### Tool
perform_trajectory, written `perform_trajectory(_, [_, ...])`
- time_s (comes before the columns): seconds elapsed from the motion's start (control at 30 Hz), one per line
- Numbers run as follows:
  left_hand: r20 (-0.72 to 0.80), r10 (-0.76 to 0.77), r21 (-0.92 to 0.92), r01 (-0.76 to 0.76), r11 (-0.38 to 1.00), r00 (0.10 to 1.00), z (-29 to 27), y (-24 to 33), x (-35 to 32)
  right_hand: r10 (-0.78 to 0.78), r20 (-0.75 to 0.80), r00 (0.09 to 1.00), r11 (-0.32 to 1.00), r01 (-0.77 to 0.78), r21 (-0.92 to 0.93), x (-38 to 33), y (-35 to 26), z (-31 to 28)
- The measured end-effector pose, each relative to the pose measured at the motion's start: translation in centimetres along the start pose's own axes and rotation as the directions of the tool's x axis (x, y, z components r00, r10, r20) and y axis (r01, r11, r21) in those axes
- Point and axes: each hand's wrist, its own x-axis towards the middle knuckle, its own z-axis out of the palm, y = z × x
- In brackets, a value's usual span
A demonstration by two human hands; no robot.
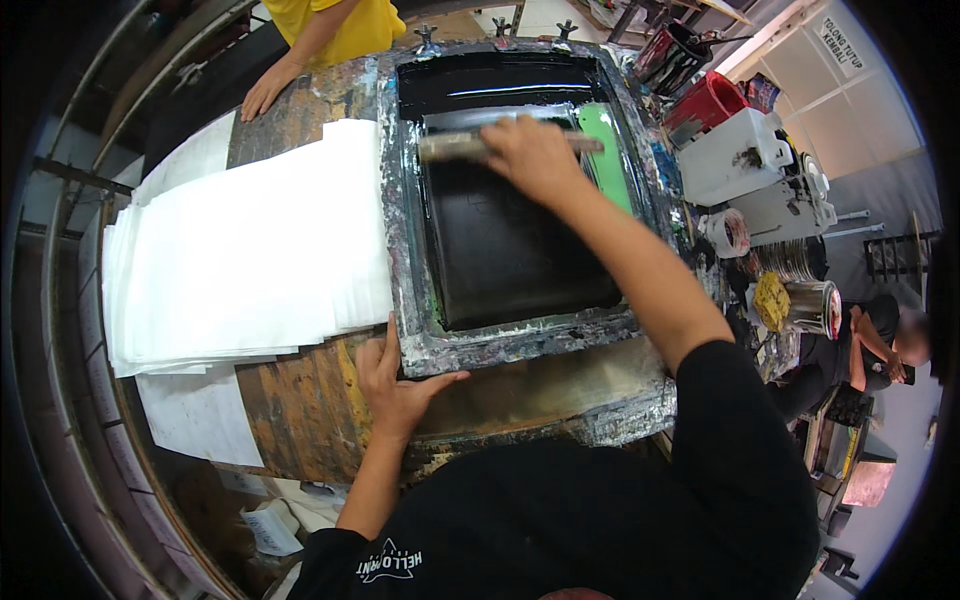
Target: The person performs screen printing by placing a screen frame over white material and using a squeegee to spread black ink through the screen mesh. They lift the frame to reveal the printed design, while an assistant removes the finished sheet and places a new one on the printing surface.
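Observation:
A screen-printing frame [515, 350], crusted with dried ink, lies on the worktable before me. Glossy black ink [490, 78] pools along its far side, and the mesh [515, 250] looks dark. My right hand [530, 155] is closed over a long squeegee [450, 147] lying crosswise on the far part of the mesh. At the frame's near left corner is my left hand [393, 392], its thumb and index finger spread along the two edges. A green patch [603, 150] shows at the screen's right side.
A pile of white sheets [250, 250] lies left of the frame. Hinge clamps [500, 35] line its far edge. Ink-stained containers, including a red bucket [705, 105] and a white jerrycan [730, 155], crowd the right. Another person's hand [270, 90] rests on the table's far left; someone sits far right.

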Motion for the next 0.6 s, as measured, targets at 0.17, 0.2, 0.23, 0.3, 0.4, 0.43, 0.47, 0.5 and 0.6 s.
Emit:
perform_trajectory(0.17, [-0.042,-0.009,-0.048,0.007,0.999,0.999,0.0,-0.5,-0.5,-0.071,0.196,0.978,0.994,0.052,0.099,8.8,5.1,-0.7])
perform_trajectory(0.2, [-0.048,-0.017,-0.109,0.012,0.994,0.999,0.1,-0.5,-0.5,-0.074,0.273,0.959,0.992,0.043,0.117,10.0,5.7,-1.7])
perform_trajectory(0.23, [-0.052,-0.024,-0.17,0.015,0.985,0.998,0.2,-0.4,-0.6,-0.084,0.166,0.983,0.992,0.066,0.111,10.3,6.5,-0.7])
perform_trajectory(0.3, [-0.074,-0.027,-0.274,0.006,0.962,0.997,0.9,-0.6,-1.1,-0.077,0.083,0.994,0.995,0.071,0.069,10.1,6.2,0.0])
perform_trajectory(0.4, [-0.116,0.009,-0.33,-0.047,0.943,0.993,1.3,-1.7,-1.8,-0.033,0.108,0.994,0.999,0.03,0.022,7.9,4.3,-0.1])
perform_trajectory(0.43, [-0.13,0.032,-0.307,-0.07,0.949,0.991,1.3,-1.6,-1.7,-0.037,0.084,0.996,0.999,0.035,0.034,6.6,3.6,-0.4])
perform_trajectory(0.47, [-0.142,0.056,-0.284,-0.095,0.954,0.988,1.3,-1.5,-1.7,-0.04,0.059,0.997,0.998,0.037,0.046,5.0,3.0,-0.7])
perform_trajectory(0.5, [-0.148,0.059,-0.289,-0.101,0.952,0.987,1.2,-1.2,-1.5,-0.059,0.083,0.995,0.998,0.055,0.039,3.3,2.0,-1.7])
perform_trajectory(0.6, [-0.161,0.054,-0.3,-0.101,0.949,0.986,1.3,-1.3,-1.4,-0.034,0.17,0.985,0.997,0.023,0.067,-3.3,-3.1,-6.2])
